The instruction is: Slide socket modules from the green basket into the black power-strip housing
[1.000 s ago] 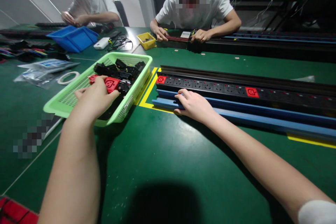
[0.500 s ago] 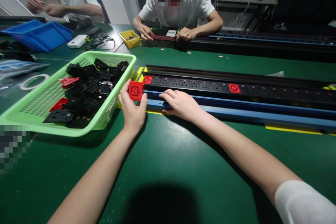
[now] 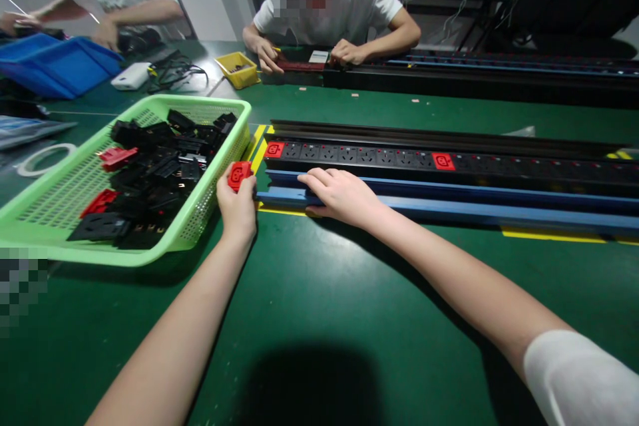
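Note:
Between the thumb and fingers of my left hand [image 3: 237, 210] is a red socket module [image 3: 239, 175], tilted, just off the left end of a blue metal channel [image 3: 282, 196]. My right hand [image 3: 344, 195] rests over that channel near its left end, fingers curled round it and thumb on the near side. Behind the channel lies a long black power strip [image 3: 367, 154] with a row of black sockets and two red ones. A light green basket [image 3: 172, 247] to the left of my left hand holds loose black modules [image 3: 150, 176] and a few red ones.
Across the table a person [image 3: 319, 20] works on another strip; a second person [image 3: 124, 0] sits at far left. A yellow bin [image 3: 239, 71], a blue bin [image 3: 74, 70], a white box [image 3: 132, 76] with cables and a tape roll [image 3: 30, 163] stand at the back left.
My left hand has drawn the red socket module slightly left, away from the channel, and turned it to a tilt. The right hand keeps its place on the channel. The view has shifted a little.

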### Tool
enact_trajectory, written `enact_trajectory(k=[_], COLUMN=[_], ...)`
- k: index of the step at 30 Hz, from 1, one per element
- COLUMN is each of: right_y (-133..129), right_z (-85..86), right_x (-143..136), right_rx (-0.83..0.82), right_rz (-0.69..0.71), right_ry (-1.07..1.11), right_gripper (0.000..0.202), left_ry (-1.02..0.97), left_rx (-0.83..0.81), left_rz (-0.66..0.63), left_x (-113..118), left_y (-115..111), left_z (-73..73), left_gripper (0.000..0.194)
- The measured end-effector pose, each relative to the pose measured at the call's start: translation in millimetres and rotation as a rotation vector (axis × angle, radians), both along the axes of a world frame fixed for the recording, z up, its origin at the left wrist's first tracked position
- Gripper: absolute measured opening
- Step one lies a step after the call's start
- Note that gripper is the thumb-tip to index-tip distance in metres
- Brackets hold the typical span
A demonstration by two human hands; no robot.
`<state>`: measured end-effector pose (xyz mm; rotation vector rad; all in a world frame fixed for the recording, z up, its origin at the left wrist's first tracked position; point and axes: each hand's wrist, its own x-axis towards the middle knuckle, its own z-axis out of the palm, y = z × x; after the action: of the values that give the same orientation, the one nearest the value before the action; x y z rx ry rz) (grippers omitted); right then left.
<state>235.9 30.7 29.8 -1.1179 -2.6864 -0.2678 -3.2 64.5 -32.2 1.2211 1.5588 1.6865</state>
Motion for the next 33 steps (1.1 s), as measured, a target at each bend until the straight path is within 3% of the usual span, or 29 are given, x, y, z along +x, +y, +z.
enact_trajectory(k=[5,15,22,33], right_y=[-0.3,-0.5,-1.1,-0.6], right_z=[1.0,1.4,2.5,2.8], right_x=[-0.3,-0.7,-1.0,-1.3], right_rx=[0.004,-0.002,-0.015,-0.017], right_rz=[-0.006,-0.006,-0.012,-0.009], right_ry=[-0.015,-0.023,-0.03,-0.038], right_gripper=[0.051,0.052,0.049,0.048], left_ry=[-0.117,0.315,0.334,0.341], left_rx=[-0.068,-0.032,-0.089,-0.155], left_rz=[0.072,0.059,0.139,0.121], left_x=[6.1,7.1,9.4,3.9], left_y=[-4.6,-14.9,-16.8,-11.8], left_z=[3.4,11.3,12.9,4.8], left_gripper=[0.038,0.034,0.021,0.022])
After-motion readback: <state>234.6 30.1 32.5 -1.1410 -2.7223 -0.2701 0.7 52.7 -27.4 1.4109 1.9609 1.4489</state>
